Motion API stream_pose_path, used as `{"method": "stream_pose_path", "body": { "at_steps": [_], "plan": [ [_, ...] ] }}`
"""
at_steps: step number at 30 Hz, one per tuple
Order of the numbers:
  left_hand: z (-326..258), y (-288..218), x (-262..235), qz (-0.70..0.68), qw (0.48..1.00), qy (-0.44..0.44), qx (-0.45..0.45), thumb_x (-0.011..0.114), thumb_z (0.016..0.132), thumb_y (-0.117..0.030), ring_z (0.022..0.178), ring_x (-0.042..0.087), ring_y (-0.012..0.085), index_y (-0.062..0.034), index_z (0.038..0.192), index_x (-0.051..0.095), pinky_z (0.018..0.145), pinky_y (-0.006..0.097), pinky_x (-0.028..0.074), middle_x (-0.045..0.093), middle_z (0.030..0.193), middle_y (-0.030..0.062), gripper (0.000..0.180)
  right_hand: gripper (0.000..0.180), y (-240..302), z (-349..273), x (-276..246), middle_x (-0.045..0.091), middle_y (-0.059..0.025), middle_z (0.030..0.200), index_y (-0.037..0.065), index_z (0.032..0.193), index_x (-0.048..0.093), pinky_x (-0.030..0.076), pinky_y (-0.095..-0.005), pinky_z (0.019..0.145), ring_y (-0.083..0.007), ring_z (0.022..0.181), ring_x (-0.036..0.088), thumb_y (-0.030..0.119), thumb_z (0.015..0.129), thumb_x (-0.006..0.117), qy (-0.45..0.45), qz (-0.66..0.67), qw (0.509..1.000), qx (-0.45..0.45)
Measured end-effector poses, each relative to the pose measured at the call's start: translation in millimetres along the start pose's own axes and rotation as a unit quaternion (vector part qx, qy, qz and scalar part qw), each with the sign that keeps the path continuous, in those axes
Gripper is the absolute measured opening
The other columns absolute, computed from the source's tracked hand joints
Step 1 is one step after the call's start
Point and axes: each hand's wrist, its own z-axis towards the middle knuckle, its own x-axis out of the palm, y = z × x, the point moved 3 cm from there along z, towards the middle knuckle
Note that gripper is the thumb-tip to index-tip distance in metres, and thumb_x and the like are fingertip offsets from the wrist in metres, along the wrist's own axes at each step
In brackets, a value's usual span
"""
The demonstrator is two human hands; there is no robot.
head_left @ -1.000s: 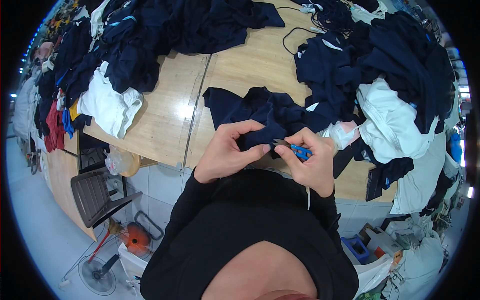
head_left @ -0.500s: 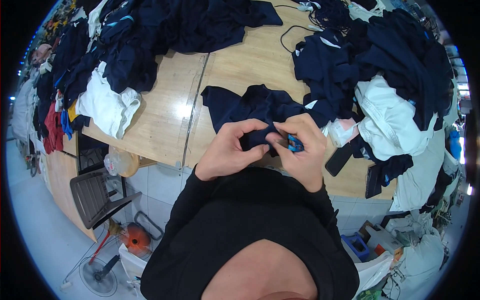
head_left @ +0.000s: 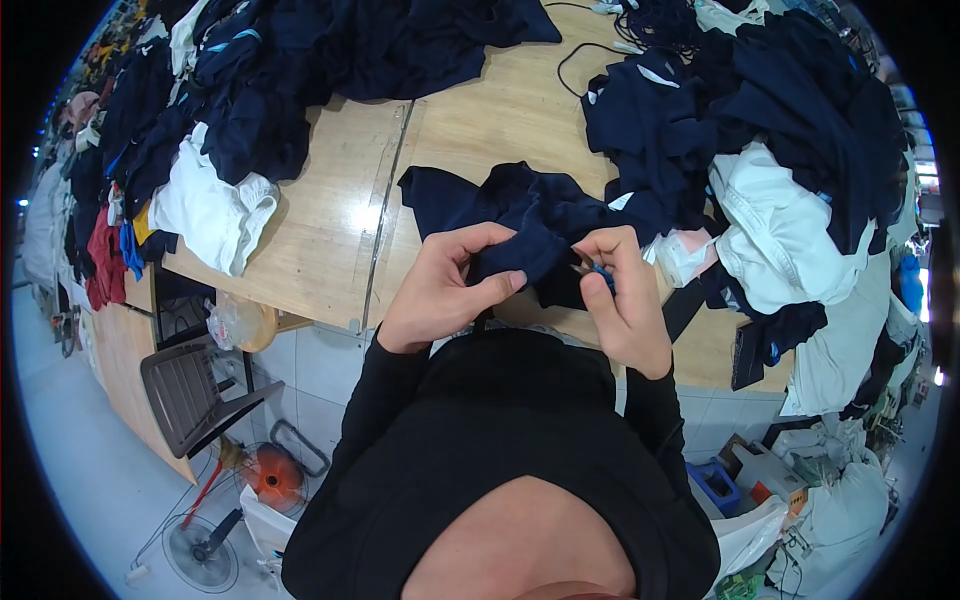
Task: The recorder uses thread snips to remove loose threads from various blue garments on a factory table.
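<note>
A dark navy garment (head_left: 540,205) lies bunched on the table in front of me. My left hand (head_left: 450,285) pinches an edge of it between thumb and fingers, lifting a fold toward me. In my right hand (head_left: 625,300) is a small pair of blue-handled thread snips (head_left: 603,273), mostly covered by the fingers. Their metal tip points left at the raised cloth. Whether the blades touch the fabric I cannot tell.
Piled navy clothes (head_left: 790,100) and a white garment (head_left: 770,230) crowd the right side. More navy clothes (head_left: 390,45) and a white piece (head_left: 210,205) lie at the far left. A black phone (head_left: 683,308) rests beside my right hand. A chair (head_left: 190,395) stands below left.
My hands have drawn apart, the right one moving right with the snips. The left has shifted slightly left, and the held fold now shows more between them.
</note>
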Motion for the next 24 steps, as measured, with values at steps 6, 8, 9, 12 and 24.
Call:
{"method": "stream_pose_path", "body": {
  "at_steps": [6,8,9,12,24],
  "plan": [
    [-5,-4,-4,0.026,1.0,0.001,-0.01,0.076,0.092,0.002,0.085,0.061,0.0026,0.0055,0.118,0.073,0.073,0.022,0.051,0.071,0.096,-0.0022,0.027,0.031,20,14,-4,0.07,-0.0109,0.079,0.0,0.1,0.065,0.049,-0.0301,0.059,-0.0224,0.064,0.067,0.022,0.093,0.086,0.043,-0.108,0.993,0.006],
    [-3,-5,-5,0.035,0.999,-0.003,-0.002,0.076,0.09,0.002,0.084,0.061,0.0024,0.0052,0.116,0.074,0.071,0.022,0.05,0.071,0.095,-0.0022,0.027,0.03,18,18,-4,0.07,-0.011,0.075,0.002,0.093,0.065,0.048,-0.0299,0.057,-0.023,0.061,0.068,0.022,0.091,0.087,0.054,-0.105,0.993,-0.021],
    [-2,-7,-4,0.04,0.999,0.006,-0.015,0.075,0.089,0.002,0.083,0.061,0.0025,0.0046,0.115,0.075,0.07,0.022,0.05,0.071,0.094,-0.0023,0.026,0.03,18,20,-4,0.07,-0.011,0.073,0.002,0.089,0.065,0.047,-0.0298,0.055,-0.0233,0.06,0.069,0.022,0.09,0.088,0.06,-0.104,0.992,-0.034],
    [-2,-9,-2,0.045,0.999,0.018,-0.026,0.073,0.088,0.002,0.082,0.061,0.0027,0.0037,0.112,0.076,0.069,0.022,0.049,0.071,0.093,-0.0026,0.024,0.031,17,21,-3,0.069,-0.0104,0.071,0.003,0.088,0.065,0.047,-0.0304,0.053,-0.025,0.057,0.068,0.022,0.09,0.088,0.054,-0.116,0.99,-0.058],
    [-3,-10,-5,0.049,0.996,0.027,-0.065,0.072,0.085,0.006,0.084,0.065,0.0024,0.0048,0.115,0.074,0.073,0.019,0.052,0.073,0.096,-0.0004,0.03,0.027,20,24,-4,0.069,-0.0125,0.071,-0.002,0.087,0.067,0.047,-0.03,0.055,-0.0229,0.058,0.067,0.011,0.084,0.09,0.091,-0.126,0.986,-0.057]
  ]
}}
